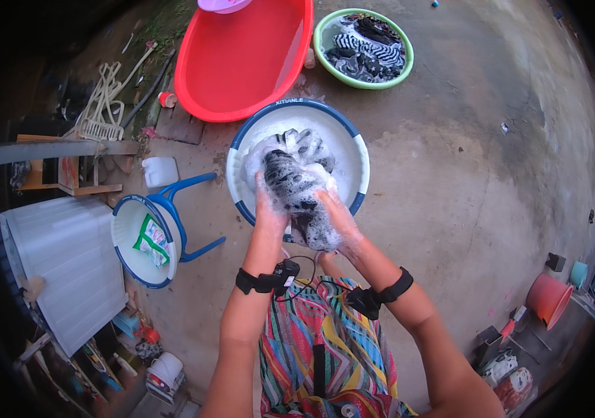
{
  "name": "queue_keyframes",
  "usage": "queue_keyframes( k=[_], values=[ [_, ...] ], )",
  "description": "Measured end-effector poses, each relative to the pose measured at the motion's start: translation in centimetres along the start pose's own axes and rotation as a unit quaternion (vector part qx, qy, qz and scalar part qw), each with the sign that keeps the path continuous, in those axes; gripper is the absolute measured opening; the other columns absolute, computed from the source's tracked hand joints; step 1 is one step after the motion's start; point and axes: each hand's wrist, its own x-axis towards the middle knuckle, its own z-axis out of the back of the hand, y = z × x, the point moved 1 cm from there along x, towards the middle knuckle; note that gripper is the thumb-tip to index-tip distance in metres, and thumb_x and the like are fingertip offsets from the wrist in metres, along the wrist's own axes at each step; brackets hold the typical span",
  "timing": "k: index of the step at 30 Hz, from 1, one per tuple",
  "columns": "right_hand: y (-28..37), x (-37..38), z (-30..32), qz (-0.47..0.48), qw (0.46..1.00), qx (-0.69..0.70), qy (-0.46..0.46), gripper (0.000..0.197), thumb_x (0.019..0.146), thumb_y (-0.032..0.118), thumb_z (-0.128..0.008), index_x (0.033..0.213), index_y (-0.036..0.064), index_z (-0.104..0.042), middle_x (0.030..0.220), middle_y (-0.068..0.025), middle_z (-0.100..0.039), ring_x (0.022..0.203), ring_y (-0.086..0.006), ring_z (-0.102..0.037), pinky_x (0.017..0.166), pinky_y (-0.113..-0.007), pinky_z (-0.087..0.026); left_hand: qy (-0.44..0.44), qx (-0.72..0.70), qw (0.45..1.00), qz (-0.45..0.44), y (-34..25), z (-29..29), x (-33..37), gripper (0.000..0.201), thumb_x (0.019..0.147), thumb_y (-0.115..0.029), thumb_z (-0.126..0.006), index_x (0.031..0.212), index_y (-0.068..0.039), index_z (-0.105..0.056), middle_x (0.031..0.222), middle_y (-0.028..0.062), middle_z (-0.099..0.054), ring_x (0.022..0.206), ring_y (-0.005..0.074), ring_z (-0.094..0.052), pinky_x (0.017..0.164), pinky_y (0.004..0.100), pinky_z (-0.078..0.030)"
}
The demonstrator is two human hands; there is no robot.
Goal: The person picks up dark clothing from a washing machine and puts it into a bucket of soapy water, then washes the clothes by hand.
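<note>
Hands (267, 202) gripping foamy, crumpled dark cloth (289, 180).

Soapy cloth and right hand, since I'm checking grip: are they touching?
Touching: the head view shows the right hand with its fingers against the soapy cloth.

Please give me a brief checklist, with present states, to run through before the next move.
1. Both hands on the cloth: ok; left hand and right hand hold the dark-and-white cloth.
2. Cloth free of suds: not ok; foam covers much of it.
3. Stains gone beneath the foam: cannot tell.
4. Wrist straps clear of foam: ok; both sit above the suds-covered hands.
5. Other laundry kept apart: ok; it lies in the green basin.
</note>
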Motion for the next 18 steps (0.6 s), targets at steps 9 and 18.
queue_keyframes(
  k=[9,18],
  values=[
    [0.7,-2.5,0.0,0.022,0.989,-0.020,0.144,0.061,0.086,0.038,-0.047,0.137,0.0096,-0.032,0.138,-0.0102,-0.032,0.129,-0.0216,-0.028,0.107,-0.034,-0.017,0.073,-0.018,0.995,0.060,-1.3,1.8,-1.0,0.051,0.088,-0.041,-0.040,0.108,0.004,-0.054,0.105,0.0163,-0.060,0.093,0.0234,-0.060,0.085,0.0359,-0.048],
    [0.0,4.2,2.8,-0.162,0.966,0.183,0.080,0.072,0.086,0.053,-0.048,0.138,0.0080,-0.025,0.135,-0.0129,-0.038,0.120,-0.0261,-0.042,0.100,-0.040,-0.032,0.098,0.034,0.987,0.119,-1.3,3.8,-1.7,0.043,0.085,-0.037,-0.051,0.108,0.000,-0.056,0.098,0.0082,-0.062,0.085,0.0187,-0.060,0.079,0.0299,-0.049]
  ],
)
